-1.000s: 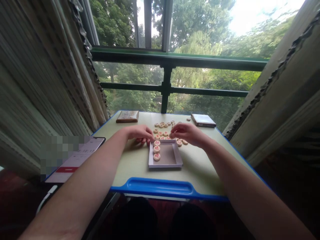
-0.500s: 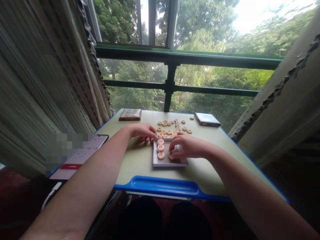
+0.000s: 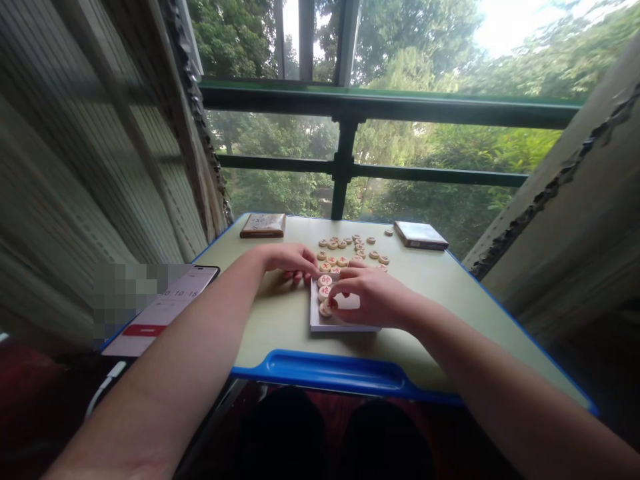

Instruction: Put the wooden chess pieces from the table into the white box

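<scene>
Head view: the person's left hand (image 3: 293, 261) is resting half-curled on the counter (image 3: 440, 313), its fingertips just beside the far left corner of a shallow white tray (image 3: 345, 327); whether it is holding anything cannot be determined. The right hand (image 3: 373, 300) is reaching over the near part of the tray, fingers partly closed and bent toward the tray's left wall, and is hiding much of the tray floor. Its fingertips (image 3: 334, 304) are touching or nearly touching the lowest of three xiangqi pieces (image 3: 325, 291), which are lying flat in a column along the left side of the tray; a firm grip cannot be confirmed. The other pieces (image 3: 350, 250) are lying in a loose cluster on the counter just beyond the tray, with red characters showing on several. A wooden box (image 3: 263, 225) and a dark flat box (image 3: 420, 235) are sitting near the far edge, on either side of the cluster. A phone (image 3: 160, 313) is lying at the left edge, its screen partly pixelated.
</scene>
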The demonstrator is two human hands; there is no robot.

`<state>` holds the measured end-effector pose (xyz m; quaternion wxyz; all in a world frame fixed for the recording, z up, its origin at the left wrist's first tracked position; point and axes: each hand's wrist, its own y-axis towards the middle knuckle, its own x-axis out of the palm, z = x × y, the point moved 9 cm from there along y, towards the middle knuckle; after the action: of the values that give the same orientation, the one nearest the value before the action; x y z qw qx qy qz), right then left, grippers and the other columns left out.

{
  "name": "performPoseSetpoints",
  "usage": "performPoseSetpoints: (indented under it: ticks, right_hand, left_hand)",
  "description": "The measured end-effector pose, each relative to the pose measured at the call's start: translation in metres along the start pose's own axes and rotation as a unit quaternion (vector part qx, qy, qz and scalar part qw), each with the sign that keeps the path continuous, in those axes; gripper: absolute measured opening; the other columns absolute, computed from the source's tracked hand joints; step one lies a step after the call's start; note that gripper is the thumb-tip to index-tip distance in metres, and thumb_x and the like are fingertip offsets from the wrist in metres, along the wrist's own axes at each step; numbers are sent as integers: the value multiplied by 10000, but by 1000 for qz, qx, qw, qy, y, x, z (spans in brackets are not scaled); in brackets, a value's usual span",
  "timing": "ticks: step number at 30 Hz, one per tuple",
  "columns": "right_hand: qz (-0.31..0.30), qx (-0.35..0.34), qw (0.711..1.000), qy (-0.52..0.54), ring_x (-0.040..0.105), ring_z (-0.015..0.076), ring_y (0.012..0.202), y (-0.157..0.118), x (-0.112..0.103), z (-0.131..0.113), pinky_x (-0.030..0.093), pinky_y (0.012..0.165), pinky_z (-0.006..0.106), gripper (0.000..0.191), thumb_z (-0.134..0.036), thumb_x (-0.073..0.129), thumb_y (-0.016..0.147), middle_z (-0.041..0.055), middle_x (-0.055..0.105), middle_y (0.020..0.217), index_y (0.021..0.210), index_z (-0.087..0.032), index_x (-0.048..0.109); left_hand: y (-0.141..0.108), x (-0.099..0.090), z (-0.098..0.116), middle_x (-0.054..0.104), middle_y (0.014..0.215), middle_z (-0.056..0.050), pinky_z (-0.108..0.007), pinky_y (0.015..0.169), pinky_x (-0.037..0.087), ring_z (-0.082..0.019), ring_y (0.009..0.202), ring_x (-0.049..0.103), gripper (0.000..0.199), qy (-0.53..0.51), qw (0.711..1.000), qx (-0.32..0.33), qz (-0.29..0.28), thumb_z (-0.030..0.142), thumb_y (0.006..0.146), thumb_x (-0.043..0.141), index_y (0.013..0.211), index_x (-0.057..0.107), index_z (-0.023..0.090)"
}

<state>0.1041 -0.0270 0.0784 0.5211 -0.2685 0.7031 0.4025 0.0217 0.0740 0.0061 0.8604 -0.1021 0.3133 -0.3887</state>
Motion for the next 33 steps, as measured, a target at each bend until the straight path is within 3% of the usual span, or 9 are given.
performPoseSetpoints:
  ticks: [10, 15, 19, 24, 33]
  right_hand:
    - [-1, 3, 1000, -12, 501, 186, 799, 0, 4, -2, 401, 731, 305, 193, -338, 588, 766, 65, 629, 825, 864, -210, 694]
    - [-1, 64, 998, -27, 480, 193, 799, -1, -2, 15, 390, 698, 300, 187, -291, 594, 738, 68, 618, 812, 867, -197, 692]
    - [-52, 111, 990, -67, 489, 210, 811, -3, 7, 32, 382, 710, 312, 157, -280, 619, 690, 66, 627, 783, 795, -199, 702]
    - [-74, 107, 990, -59, 523, 213, 830, -2, 17, 30, 384, 764, 317, 256, -388, 646, 686, 59, 649, 799, 866, -217, 710]
    - [-77, 106, 991, -19, 547, 188, 759, 1, 22, 29, 375, 785, 318, 272, -449, 627, 707, 50, 644, 763, 803, -208, 709]
  left_hand:
    - [-1, 0, 1, 577, 611, 8, -213, 456, 313, -90, 524, 495, 371, -3, 1000, 0, 2, 442, 569, 724, 748, 617, 136]
    - [-1, 1, 1, 575, 615, 6, -207, 450, 308, -83, 524, 487, 362, -5, 1000, -4, -5, 428, 587, 719, 764, 615, 130]
    - [-1, 2, 1, 571, 603, 9, -204, 449, 302, -80, 517, 483, 364, -10, 1000, -1, -10, 430, 577, 723, 752, 615, 129]
    - [-1, 2, 2, 575, 604, 7, -211, 450, 302, -86, 517, 484, 359, -15, 1000, 3, -6, 428, 554, 734, 738, 627, 138]
    - [0, 2, 1, 590, 627, 3, -212, 451, 315, -93, 528, 496, 364, -3, 1000, 7, -13, 446, 573, 724, 763, 639, 148]
